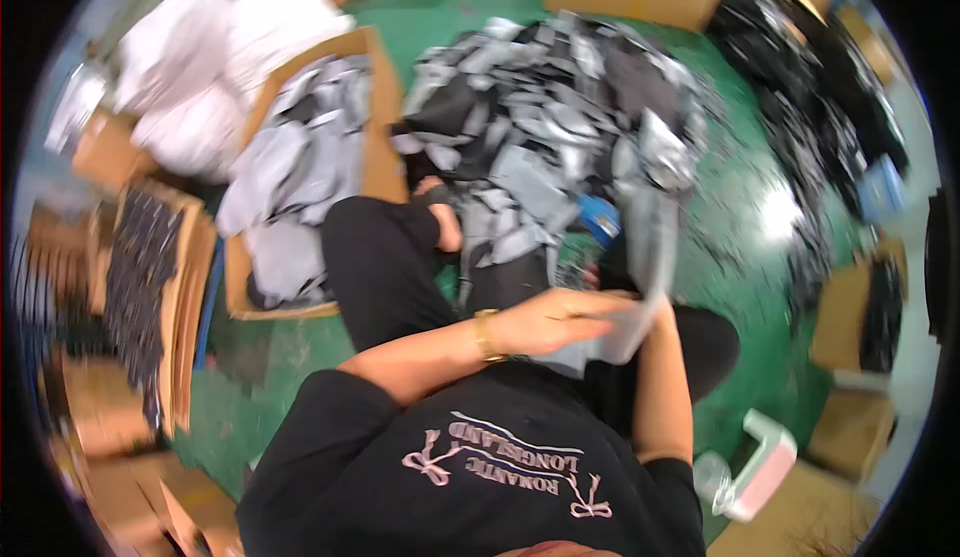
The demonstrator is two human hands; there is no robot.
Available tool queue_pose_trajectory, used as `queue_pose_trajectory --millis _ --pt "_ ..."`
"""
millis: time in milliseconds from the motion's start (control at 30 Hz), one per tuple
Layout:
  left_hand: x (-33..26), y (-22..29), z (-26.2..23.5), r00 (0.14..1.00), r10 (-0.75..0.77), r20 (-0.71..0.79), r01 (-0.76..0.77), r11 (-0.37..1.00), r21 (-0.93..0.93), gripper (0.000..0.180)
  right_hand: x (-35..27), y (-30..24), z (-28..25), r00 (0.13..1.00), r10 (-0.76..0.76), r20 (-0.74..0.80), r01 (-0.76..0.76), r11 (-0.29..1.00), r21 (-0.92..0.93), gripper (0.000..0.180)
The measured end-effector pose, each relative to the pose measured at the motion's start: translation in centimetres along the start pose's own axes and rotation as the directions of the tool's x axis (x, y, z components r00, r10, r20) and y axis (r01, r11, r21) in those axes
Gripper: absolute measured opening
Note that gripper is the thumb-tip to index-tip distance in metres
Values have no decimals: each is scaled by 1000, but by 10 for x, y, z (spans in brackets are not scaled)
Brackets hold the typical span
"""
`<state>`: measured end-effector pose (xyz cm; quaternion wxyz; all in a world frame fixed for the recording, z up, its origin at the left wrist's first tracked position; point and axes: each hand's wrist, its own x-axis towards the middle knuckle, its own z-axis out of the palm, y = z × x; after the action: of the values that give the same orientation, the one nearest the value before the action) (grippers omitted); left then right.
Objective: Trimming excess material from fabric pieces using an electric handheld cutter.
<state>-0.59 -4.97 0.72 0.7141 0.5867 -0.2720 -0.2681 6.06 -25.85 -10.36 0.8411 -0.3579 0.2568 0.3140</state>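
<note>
A long, pale grey sheet-like piece (640,287), smeared by motion, stands up in front of my lap. My right hand (657,319) grips its lower part; most of those fingers are hidden behind it. With a gold watch at the wrist, my left hand (555,322) reaches across from the left, fingers stretched out against the piece's near side. Beyond my hands spreads a big heap of grey and black flat pieces (540,182) on the floor. A small blue object (600,219) lies at the heap's near edge, its kind unclear.
To the left stands an open cardboard box (385,107) of similar grey pieces, with white sacks (225,57) behind it. Black plastic bags (790,67) and dark scraps lie at the right. A pink-and-white plastic item (765,467) sits at lower right on the green floor (740,197).
</note>
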Motion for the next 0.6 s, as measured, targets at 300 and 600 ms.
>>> queue_pose_trajectory --millis 300,600 --pt "-8 -14 -22 994 107 -23 -108 992 -60 29 -36 -20 -24 896 -443 -34 434 888 -151 36" --pt "-25 -93 -48 746 -121 -655 336 917 214 36 -62 -23 26 817 -557 146 496 552 -670 40"
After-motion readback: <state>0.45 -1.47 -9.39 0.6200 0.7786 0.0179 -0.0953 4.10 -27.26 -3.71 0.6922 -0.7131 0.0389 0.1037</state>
